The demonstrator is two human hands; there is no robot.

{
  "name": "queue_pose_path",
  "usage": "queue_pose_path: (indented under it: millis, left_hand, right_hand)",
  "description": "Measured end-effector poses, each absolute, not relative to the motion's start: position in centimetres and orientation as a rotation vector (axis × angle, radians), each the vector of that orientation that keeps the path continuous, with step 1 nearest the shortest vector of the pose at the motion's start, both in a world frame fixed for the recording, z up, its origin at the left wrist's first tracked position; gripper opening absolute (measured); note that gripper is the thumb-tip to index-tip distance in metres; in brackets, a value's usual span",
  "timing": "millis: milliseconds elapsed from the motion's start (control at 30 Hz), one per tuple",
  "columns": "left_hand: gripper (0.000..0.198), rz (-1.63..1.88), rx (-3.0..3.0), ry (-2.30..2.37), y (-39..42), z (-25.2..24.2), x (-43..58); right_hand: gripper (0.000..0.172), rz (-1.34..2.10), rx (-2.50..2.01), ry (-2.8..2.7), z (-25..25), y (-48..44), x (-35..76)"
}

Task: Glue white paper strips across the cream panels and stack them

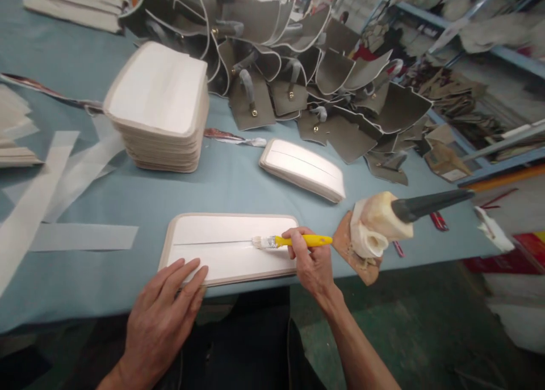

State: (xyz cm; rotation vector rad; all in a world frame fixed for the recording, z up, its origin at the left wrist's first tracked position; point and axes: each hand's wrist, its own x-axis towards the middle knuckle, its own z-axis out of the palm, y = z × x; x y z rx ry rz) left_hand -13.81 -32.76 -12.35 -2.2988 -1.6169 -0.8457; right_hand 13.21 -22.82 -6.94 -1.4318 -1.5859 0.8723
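A white rounded panel [225, 231] with a beige rim lies flat at the near edge of the blue table [221, 180]. My left hand [164, 316] rests flat on its near left corner, fingers stretched out. My right hand [310, 259] is closed on a yellow-handled brush [293, 241], whose bristles touch the line that runs along the panel's middle. Just right of that hand stands a glue-caked pot [374, 222] with a dark cone-shaped spout, on a brown scrap at the table's edge.
A tall stack of white panels [159, 103] stands at the left middle, a short stack [303, 168] right of centre. Grey bag pieces with handles [298, 66] pile up at the back. White strips [51, 191] lie at the left. Shelves stand at the right.
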Motion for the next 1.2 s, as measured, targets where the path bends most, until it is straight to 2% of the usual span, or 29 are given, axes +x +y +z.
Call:
queue_pose_path:
  millis: [267, 533, 733, 900, 1067, 1200]
  left_hand:
    - [0.065, -0.844, -2.378, -1.653, -33.0, -13.7, -14.5]
    - [0.064, -0.867, -2.388, -1.674, -32.9, -14.8, -15.1]
    - [0.058, -0.849, -2.347, -1.624, -32.7, -14.0, -14.6]
    - [0.042, -0.806, -2.307, -1.598, -32.7, -12.8, -13.7]
    - [0.033, -0.869, -2.282, -1.654, -32.9, -12.4, -13.3]
    - [0.03, -0.936, -2.255, -1.721, -33.1, -12.2, -13.1]
  right_hand:
    - [0.042, 0.856, -1.476, -1.511, -6.8, -21.5, 18.9]
    - [0.041, 0.832, -1.562, -1.437, -7.1, -21.2, 22.7]
    - [0.039, 0.74, -1.627, -1.516, -6.6, -21.3, 22.5]
    - [0.037, 0.52, -1.677, -1.703, -5.0, -21.8, 21.1]
    - [0.035, 0.26, -1.542, -1.972, -3.5, -22.2, 17.0]
    - [0.034, 0.297, -1.378, -2.047, -3.2, -22.5, 11.8]
